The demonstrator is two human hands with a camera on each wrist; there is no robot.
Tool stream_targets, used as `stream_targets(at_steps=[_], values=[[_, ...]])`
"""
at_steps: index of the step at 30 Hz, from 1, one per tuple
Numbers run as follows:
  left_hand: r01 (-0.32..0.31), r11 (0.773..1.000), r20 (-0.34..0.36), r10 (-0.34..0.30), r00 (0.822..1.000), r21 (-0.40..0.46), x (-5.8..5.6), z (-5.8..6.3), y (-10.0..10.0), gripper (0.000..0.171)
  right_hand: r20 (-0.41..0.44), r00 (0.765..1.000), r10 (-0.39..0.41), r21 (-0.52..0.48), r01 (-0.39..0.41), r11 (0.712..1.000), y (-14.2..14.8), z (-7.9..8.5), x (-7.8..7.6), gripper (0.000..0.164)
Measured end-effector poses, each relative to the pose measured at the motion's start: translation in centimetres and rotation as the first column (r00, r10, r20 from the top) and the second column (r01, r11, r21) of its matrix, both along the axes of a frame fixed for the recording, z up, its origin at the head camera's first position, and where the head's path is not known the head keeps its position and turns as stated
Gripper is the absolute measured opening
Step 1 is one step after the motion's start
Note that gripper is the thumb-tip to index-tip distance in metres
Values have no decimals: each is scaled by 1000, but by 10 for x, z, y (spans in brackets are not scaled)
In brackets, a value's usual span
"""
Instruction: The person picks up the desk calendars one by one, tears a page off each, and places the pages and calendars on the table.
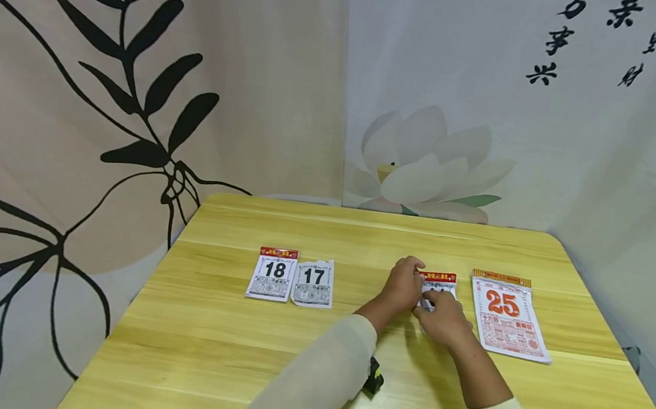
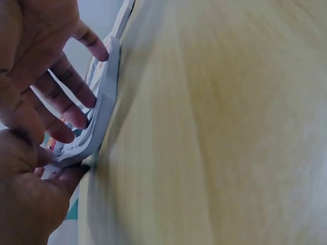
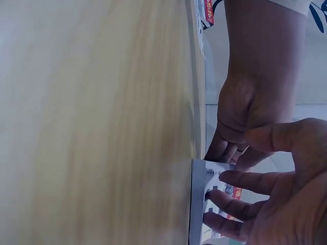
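Observation:
A small tear-off calendar pad [image 1: 438, 281] with a red header lies on the right half of the table, mostly covered by both hands. My left hand [image 1: 403, 286] grips its upper left corner, the thumb [image 2: 71, 177] low against the pad's edge. Over the printed page, my right hand [image 1: 442, 316] spreads its fingers, and the fingertips touch the sheet. The right wrist view shows the thick stack of pages [image 3: 196, 204] edge-on, with the right-hand fingers [image 3: 240, 181] fairly straight across its face. The number on this page is hidden.
To the left on the wooden table [image 1: 198, 351] lie a red-topped calendar pad showing 18 [image 1: 272, 275] and, beside it, a loose sheet showing 17 [image 1: 313, 284] with a ragged top. A larger calendar showing a red 25 [image 1: 508, 317] lies right of the hands. Printed curtains [image 1: 280, 93] hang behind.

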State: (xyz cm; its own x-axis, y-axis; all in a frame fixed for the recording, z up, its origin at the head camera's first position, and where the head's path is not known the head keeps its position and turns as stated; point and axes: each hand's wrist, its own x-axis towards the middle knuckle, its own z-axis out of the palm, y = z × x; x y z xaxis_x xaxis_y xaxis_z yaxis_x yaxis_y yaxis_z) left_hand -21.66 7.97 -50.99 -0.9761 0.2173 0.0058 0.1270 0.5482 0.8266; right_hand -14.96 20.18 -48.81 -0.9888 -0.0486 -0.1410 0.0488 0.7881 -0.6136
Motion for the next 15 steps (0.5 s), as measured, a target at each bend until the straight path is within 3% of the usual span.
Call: stream_targets(at_steps=[3,7,15], values=[[16,1000,-14,-16,1000,-15,1,3,-2,27,-57,998,24,-17,-25,1000,1,-2,-1,50],[36,999,-1,-36,999,-3,1,6,-6,28,-53,998,14,-77,-18,997,-5,11,5,54],[31,989,40,-37,998,143,2,3,-15,30,-40,994,-103,-87,99,991,-10,17,8,66]])
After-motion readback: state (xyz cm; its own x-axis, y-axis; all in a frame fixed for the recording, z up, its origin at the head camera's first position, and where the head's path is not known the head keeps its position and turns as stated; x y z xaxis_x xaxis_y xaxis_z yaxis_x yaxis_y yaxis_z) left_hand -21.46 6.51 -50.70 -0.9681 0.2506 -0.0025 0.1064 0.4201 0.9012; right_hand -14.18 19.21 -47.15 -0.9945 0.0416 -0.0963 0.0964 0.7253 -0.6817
